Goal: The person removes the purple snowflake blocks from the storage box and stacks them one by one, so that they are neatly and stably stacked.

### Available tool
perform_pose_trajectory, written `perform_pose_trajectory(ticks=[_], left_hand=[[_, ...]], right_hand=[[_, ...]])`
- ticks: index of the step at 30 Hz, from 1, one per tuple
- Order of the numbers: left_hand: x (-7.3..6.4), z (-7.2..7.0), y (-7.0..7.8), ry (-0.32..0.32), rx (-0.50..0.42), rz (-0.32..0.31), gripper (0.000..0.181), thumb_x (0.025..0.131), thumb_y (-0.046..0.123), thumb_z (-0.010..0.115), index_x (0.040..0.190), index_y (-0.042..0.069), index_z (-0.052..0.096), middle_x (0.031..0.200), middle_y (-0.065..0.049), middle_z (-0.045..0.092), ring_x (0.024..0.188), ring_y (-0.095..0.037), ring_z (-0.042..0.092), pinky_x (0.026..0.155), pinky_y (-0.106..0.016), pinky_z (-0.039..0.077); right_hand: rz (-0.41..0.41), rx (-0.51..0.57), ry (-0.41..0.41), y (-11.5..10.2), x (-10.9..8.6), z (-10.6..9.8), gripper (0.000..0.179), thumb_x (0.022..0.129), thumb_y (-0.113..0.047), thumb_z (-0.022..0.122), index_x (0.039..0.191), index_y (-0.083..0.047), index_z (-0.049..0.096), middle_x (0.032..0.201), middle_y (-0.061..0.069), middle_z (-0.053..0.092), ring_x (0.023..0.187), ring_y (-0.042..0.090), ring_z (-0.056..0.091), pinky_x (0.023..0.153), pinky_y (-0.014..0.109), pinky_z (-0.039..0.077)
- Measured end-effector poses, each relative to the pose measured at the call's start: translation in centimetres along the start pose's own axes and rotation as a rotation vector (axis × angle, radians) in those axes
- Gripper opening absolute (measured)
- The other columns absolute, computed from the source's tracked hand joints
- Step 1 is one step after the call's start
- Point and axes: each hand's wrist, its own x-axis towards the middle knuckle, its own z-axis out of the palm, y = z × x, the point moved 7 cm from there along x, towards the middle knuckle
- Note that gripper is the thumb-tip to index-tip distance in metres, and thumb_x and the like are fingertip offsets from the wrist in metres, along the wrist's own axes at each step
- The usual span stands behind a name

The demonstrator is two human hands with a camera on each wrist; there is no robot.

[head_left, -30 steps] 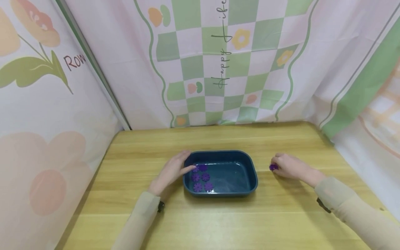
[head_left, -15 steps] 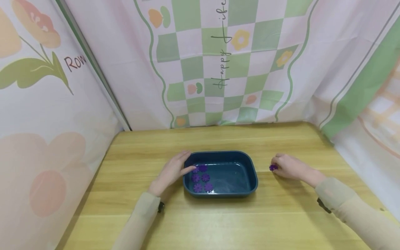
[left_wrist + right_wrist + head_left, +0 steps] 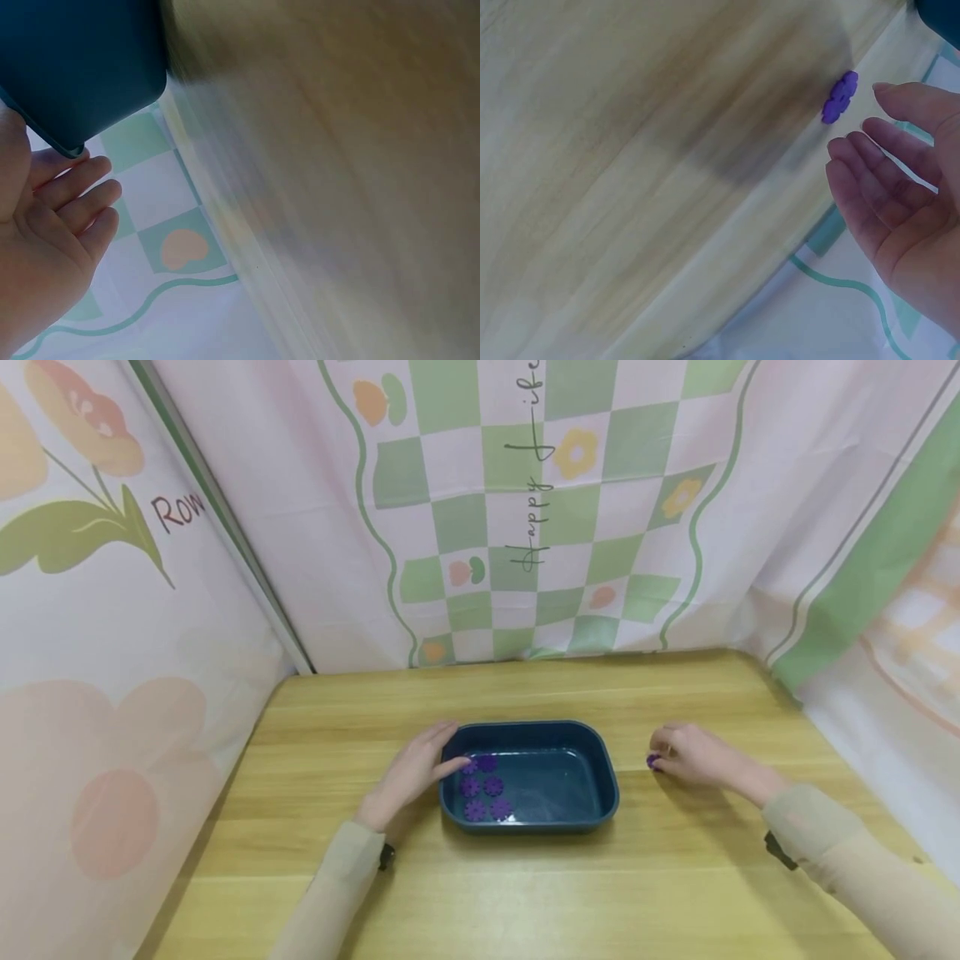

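The left hand (image 3: 408, 774) holds the left wall of the blue tray (image 3: 558, 787), thumb over the rim and fingers along the outside. Six purple flowers (image 3: 470, 787) lie in the left part of the tray, in two columns of three; the thumb partly covers the far-left one. Right of the tray, one single flower (image 3: 840, 97) sits on the table (image 3: 540, 893). The right hand (image 3: 697, 755) is beside it, thumb and fingers apart, with a narrow gap to the flower in the wrist view.
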Motion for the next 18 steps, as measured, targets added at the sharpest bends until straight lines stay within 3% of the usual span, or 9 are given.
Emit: perform_pose_trajectory(ticks=[9, 18], left_hand=[[0.2, 0.0, -0.1, 0.0, -0.003, 0.014, 0.07, 0.093, 0.044, 0.065, 0.144, -0.001, 0.048, 0.148, -0.022, 0.05, 0.14, -0.038, 0.046, 0.117, -0.047, 0.04], [0.0, 0.0, -0.1, -0.004, -0.001, 0.009, 0.07, 0.093, 0.044, 0.065, 0.145, 0.0, 0.047, 0.148, -0.022, 0.05, 0.14, -0.037, 0.046, 0.118, -0.047, 0.04]], right_hand=[[0.017, 0.008, -0.022, -0.6, 0.7, -1.2, 0.016, 0.085, -0.011, 0.075, 0.096, -0.001, 0.069, 0.09, 0.01, 0.07, 0.078, 0.021, 0.068, 0.067, 0.034, 0.061], [-0.043, 0.001, 0.008, -1.3, 1.3, -2.0, 0.02, 0.08, -0.007, 0.078, 0.095, 0.002, 0.069, 0.089, 0.012, 0.07, 0.073, 0.022, 0.067, 0.064, 0.032, 0.061]])
